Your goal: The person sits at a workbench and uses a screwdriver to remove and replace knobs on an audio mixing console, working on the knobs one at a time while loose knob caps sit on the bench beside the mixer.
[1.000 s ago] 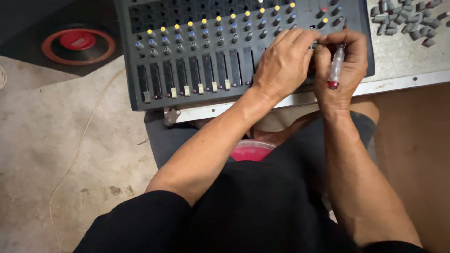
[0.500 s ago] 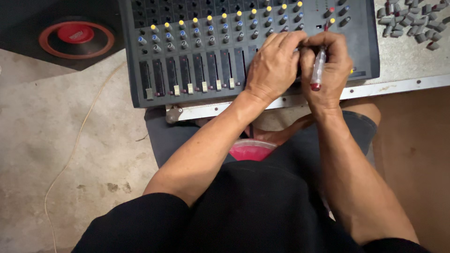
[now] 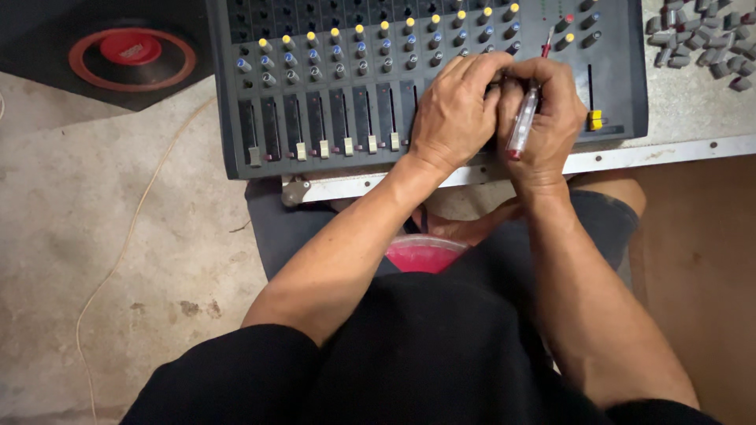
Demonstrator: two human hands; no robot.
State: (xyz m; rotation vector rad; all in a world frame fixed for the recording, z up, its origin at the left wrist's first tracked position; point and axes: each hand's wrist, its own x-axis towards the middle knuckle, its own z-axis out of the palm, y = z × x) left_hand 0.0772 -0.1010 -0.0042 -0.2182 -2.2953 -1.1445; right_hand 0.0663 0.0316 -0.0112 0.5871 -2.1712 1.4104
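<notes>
A dark grey audio mixer (image 3: 331,86) with rows of yellow and blue knobs and a row of sliders lies on a pale metal table (image 3: 677,102) in front of me. My right hand (image 3: 547,118) grips a clear-handled screwdriver with a red end (image 3: 522,122), its tip pointing up at the mixer panel. My left hand (image 3: 457,110) rests on the panel right beside it, fingers curled against the right hand's fingers and over the sliders there. What the left fingertips pinch is hidden.
A heap of loose grey slider caps (image 3: 701,43) lies on the table at the top right. A black speaker with a red centre (image 3: 130,51) sits at the top left. A thin cord (image 3: 118,252) trails over the concrete floor. A red-lidded container (image 3: 425,253) sits at my lap.
Both hands stay together on the mixer's right side. The screwdriver has tilted slightly, and the view has shifted a little.
</notes>
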